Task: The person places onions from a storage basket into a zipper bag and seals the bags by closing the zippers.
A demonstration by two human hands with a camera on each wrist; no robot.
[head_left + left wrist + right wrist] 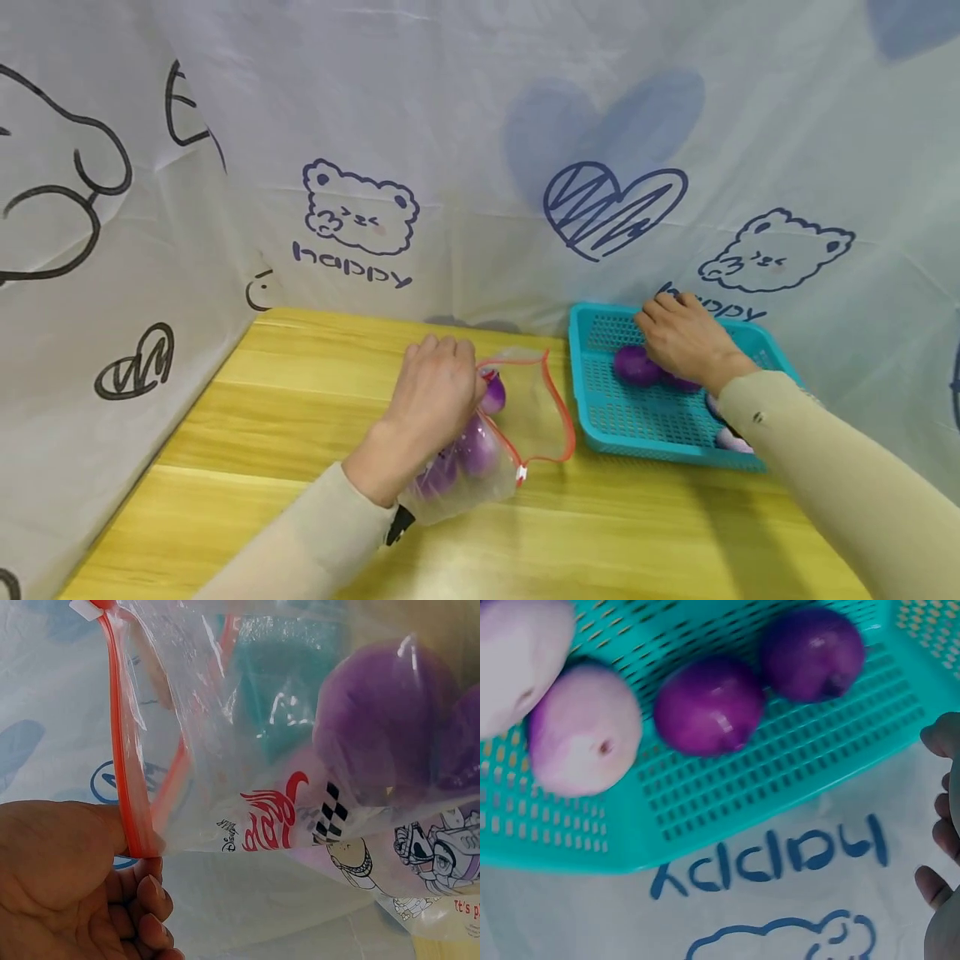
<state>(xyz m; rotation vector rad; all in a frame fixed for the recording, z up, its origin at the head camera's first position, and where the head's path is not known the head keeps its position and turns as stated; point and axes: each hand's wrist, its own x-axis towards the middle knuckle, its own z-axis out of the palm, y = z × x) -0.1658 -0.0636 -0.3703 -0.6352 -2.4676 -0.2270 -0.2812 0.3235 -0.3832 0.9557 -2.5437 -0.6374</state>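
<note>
My left hand (438, 392) pinches the top edge of a clear zip bag (468, 498), thumb and fingers at its red zip strip (120, 742). The bag's mouth gapes to the right, its white slider hanging at the near side. Inside lie several smooth purple, egg-shaped vegetables (379, 720) resembling small eggplants. My right hand (686, 337) is over the far side of a turquoise basket (667, 451), fingers loosely bent and nothing visible in them. In the right wrist view, two dark purple vegetables (709, 705) and two paler, purple-and-white ones (589, 727) lie in the basket.
Both stand on a yellow wood-grain table (300, 350). Behind it hangs a white cloth (480, 208) printed with hearts, bears and "happy", close to the basket's back rim. Another cloth side (150, 275) rises at the left.
</note>
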